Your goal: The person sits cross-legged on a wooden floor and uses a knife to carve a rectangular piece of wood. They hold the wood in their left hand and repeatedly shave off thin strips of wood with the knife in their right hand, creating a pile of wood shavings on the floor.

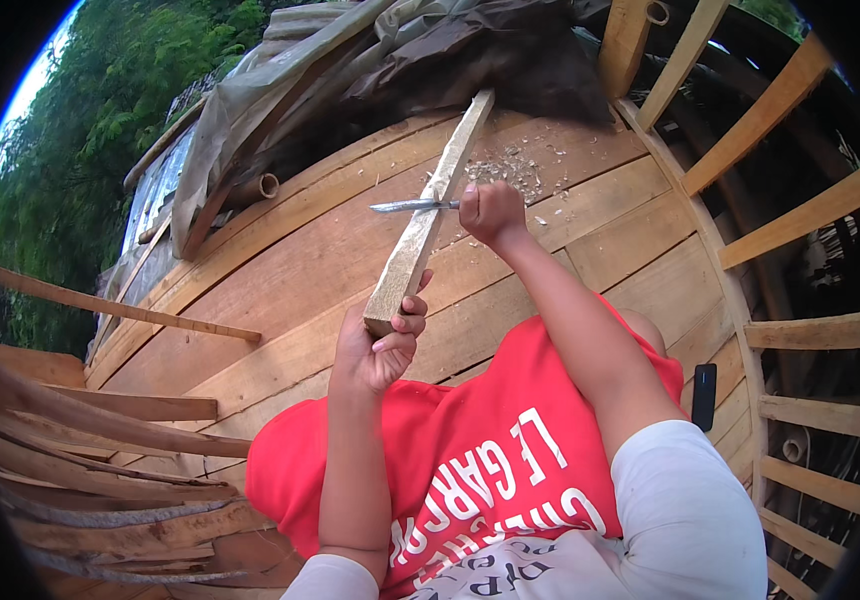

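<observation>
A long, squared wooden stick (415,245) slants away from me, its far end reaching the dark sheeting at the back. My left hand (382,345) is closed around its near end, thumb and fingers wrapping the sides. In my right hand (493,212) is a knife, gripped in a fist with the handle hidden. The knife blade (412,205) points left and lies across the stick around its middle. The wood looks paler and rougher near the blade. Wood shavings (515,168) are scattered on the planks to the right of the stick's far half.
I sit on a wooden plank floor (590,235). Slatted railing (800,215) curves along the right, and wooden strips (120,480) stack at the left. Plastic sheeting (280,100) drapes over the back edge. A black phone-like object (704,396) lies by my right side.
</observation>
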Tool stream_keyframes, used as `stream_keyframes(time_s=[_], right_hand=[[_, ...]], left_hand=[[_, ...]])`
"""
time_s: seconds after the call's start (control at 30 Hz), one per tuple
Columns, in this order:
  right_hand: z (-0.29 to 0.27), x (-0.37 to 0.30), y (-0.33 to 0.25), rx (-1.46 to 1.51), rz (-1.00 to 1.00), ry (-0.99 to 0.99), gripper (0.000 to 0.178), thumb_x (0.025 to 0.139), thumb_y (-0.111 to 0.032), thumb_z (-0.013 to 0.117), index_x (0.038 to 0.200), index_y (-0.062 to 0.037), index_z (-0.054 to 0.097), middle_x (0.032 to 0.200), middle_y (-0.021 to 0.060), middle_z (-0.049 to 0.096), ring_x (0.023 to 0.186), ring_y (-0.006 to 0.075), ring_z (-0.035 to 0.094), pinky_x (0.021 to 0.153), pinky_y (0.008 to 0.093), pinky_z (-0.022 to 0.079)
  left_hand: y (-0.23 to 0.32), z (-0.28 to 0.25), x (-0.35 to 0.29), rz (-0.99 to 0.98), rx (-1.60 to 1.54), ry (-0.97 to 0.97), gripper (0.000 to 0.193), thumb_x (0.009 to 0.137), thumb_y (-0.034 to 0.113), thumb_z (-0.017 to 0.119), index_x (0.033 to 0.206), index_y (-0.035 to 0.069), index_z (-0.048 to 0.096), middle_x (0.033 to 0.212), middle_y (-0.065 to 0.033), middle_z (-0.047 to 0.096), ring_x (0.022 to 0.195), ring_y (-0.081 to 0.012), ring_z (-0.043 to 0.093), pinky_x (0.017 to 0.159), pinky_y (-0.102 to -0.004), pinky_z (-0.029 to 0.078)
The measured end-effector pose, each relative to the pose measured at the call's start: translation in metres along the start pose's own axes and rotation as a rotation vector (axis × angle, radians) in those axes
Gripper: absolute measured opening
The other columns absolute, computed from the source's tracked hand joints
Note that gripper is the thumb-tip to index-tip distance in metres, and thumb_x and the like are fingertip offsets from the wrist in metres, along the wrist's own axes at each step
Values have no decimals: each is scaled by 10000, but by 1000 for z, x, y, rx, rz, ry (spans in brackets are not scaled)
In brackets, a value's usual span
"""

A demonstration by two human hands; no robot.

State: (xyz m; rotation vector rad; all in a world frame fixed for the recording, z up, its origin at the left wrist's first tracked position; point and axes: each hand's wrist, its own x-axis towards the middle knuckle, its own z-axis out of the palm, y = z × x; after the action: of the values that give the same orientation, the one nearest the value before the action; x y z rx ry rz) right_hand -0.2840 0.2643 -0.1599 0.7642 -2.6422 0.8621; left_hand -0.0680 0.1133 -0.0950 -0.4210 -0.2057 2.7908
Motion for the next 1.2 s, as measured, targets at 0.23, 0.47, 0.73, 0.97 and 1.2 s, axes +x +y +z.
stream_keyframes(time_s=[0.23,0.47,0.73,0.97,1.2], right_hand=[[-21,9,-17,225,146,-594,716,1020,-519,325,781,57,677,699,253,650,676,421,658,661,499,522],[-6,16,-12,319,424,-580,547,937,-382,400,744,30,703,779,256,684,758,427,667,739,496,522],[-10,6,-31,4,211,-108,436,880,-284,425,747,8,721,793,264,687,758,447,677,742,528,543],[-39,11,-53,-115,176,-92,448,889,-288,420,714,-5,720,758,241,689,728,424,687,708,515,553],[-31,12,-39,-7,295,-415,482,896,-326,376,922,-16,745,972,237,710,958,420,677,883,501,519]], left_hand=[[21,-5,-9,12,55,-7,494,991,143,350,1411,-115,314,900,-161,537,648,-203,595,322,-212,404],[14,-2,-4,13,144,27,494,992,149,354,1407,-116,314,887,-162,539,641,-192,591,319,-202,400],[16,-1,-5,-4,7,-15,524,991,171,345,1424,-118,286,879,-153,513,652,-204,584,329,-222,404],[19,-4,-6,-6,22,-20,534,992,174,333,1430,-123,267,897,-169,512,662,-214,578,333,-229,403],[19,-3,-5,1,41,-1,518,993,174,336,1417,-118,292,876,-164,521,644,-203,577,330,-223,411]])
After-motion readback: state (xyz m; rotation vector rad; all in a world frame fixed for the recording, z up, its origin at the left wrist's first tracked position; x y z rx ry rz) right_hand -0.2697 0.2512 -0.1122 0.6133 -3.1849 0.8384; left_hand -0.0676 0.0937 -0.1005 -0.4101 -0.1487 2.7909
